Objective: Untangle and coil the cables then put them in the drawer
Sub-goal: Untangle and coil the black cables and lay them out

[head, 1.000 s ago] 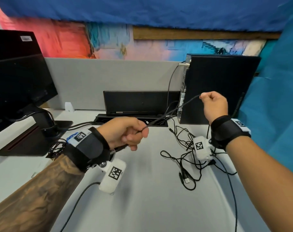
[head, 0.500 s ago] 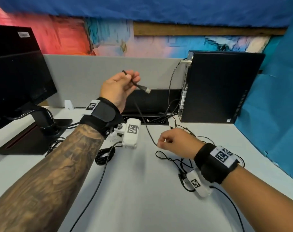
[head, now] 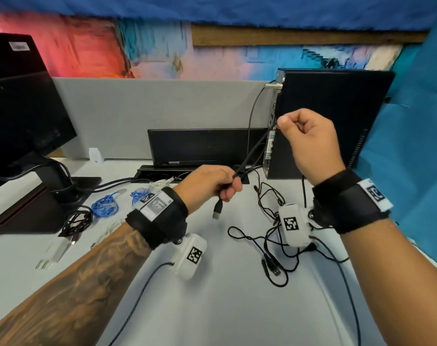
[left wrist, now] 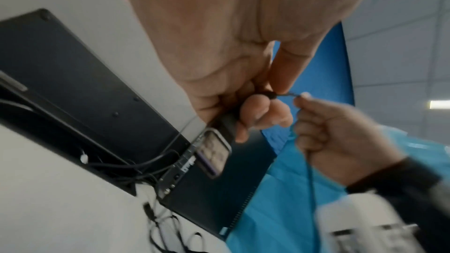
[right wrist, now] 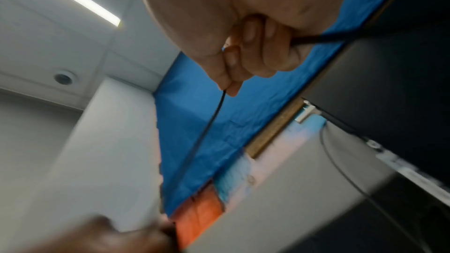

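Observation:
A thin black USB cable (head: 253, 152) runs taut between my two hands above the desk. My left hand (head: 216, 183) grips it near its plug (head: 217, 210), which hangs below the fist; the left wrist view shows the plug (left wrist: 214, 153) close up under the curled fingers (left wrist: 258, 113). My right hand (head: 309, 138), raised in front of the black computer case, pinches the same cable (right wrist: 340, 37), whose slack drops from the fist (right wrist: 212, 120). A tangle of thin black cables (head: 274, 240) lies on the desk under the right wrist. No drawer is in view.
A black computer case (head: 337, 116) stands at the back right. A monitor on its stand (head: 22, 126) fills the left. Beside the stand lie a coiled black cable (head: 77, 222), blue cables (head: 105, 204) and a white charger (head: 55, 252). A grey partition (head: 150, 113) closes the back.
My left hand came down from in front of the partition to just above the desk, plug now hanging. My right hand rose from the desk to the computer case, drawing the cable taut.

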Tool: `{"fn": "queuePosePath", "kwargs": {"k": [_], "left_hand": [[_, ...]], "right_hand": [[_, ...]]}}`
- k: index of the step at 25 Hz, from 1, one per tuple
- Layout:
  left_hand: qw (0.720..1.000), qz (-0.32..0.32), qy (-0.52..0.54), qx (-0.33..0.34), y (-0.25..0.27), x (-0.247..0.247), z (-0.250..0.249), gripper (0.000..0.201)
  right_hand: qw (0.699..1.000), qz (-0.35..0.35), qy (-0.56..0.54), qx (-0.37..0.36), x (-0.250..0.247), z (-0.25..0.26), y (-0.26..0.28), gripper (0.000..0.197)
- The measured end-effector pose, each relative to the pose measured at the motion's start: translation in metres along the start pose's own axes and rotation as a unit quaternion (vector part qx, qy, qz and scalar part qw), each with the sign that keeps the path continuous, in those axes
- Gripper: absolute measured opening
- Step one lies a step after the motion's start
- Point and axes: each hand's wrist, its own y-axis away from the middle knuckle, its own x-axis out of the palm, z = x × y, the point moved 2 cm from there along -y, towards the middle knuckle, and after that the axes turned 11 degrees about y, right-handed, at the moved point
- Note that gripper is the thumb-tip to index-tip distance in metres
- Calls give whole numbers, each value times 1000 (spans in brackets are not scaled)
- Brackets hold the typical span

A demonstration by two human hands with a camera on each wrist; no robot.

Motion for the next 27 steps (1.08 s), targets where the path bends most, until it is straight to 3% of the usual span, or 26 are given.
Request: {"fn": "queuePosePath", "kwargs": {"k": [2,4,7,9,11,14,16,17,20,22,24,27], "left_hand": [[995,53,88,-3,7,5,-10,28],[977,60,201,30,7,0,-25,24],[941,-67,315,107,-10,-26,-33,23],[921,-175,320,136,-22,-45,-24,21],[913,-252,283,153,-32,-55,-11,21],[933,-292,95,185,-43,-57,3,22],[957,-235,-35,164,-48,-47,6,26],[972,-188,-48,135,-51,-40,7,27],[997,-55,8,46,-55,-20,1,32],[997,-1,62,34,-57,-15,-5,26],[981,-2,187,45,-62,-21,-10,21],[925,-96,359,78,-69,-37,-9,25]], "right_hand": [[999,15,0,51,19,-20,-4,16],[993,86,3,80,44,-31,5,15],[968,247,20,39,74,-23,37,18],[944,329,32,6,79,-8,51,22],[926,369,67,-37,73,7,53,28],[941,323,63,-71,55,23,39,25],[973,226,6,-52,45,24,20,16],[983,177,-9,-45,43,21,10,16],[996,92,0,-8,52,-4,-14,19],[997,77,-11,15,64,-22,-22,20],[994,101,-28,26,78,-34,-23,22],[972,234,-21,22,99,-36,-5,28]]}}
